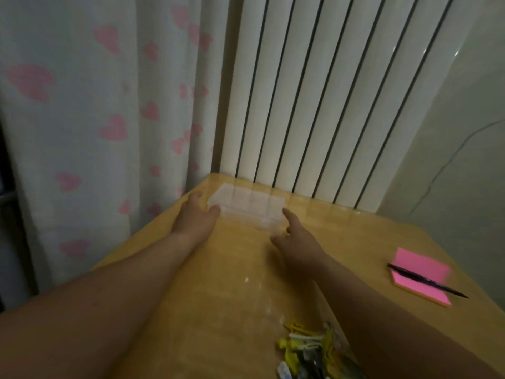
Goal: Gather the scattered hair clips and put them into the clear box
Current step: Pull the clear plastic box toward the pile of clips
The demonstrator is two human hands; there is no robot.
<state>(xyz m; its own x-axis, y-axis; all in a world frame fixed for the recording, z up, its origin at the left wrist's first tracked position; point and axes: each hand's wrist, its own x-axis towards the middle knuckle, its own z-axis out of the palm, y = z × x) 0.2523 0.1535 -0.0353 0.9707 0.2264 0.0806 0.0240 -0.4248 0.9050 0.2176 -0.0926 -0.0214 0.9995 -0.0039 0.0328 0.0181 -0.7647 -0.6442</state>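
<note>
Left hand: the left hand [197,216] is stretched far forward with the forearm bare, palm down, fingers spread apart and holding nothing. Its fingertips sit at the left end of the box, and the thumb touches or nearly touches that edge; the blur keeps me from telling which.

Right hand: the right hand [296,239] reaches forward too, forefinger pointing out to the box's near right corner and the other fingers loosely curled. It grips nothing. Whether the fingertip touches the box I cannot tell.

Box: the clear box [247,207] lies flat at the table's far corner, between the two hands. It is a shallow, see-through plastic rectangle split into square cells.

Clips: the hair clips [308,351] lie in a heap at the near edge, well apart from the box and just beside the right forearm. They are thin plastic pieces, mostly yellow with some white and grey.

Table: the table [232,283] has a smooth, glossy, light wood top.

Right side: a pink notepad [420,277] lies flat there, with a black pen [426,280] across it on a slant.

Behind: a white ribbed radiator [314,91] stands just behind the table, and a pale curtain [95,105] with pink hearts hangs to its left.

Way: no object lies on the table between the heap and the box.
</note>
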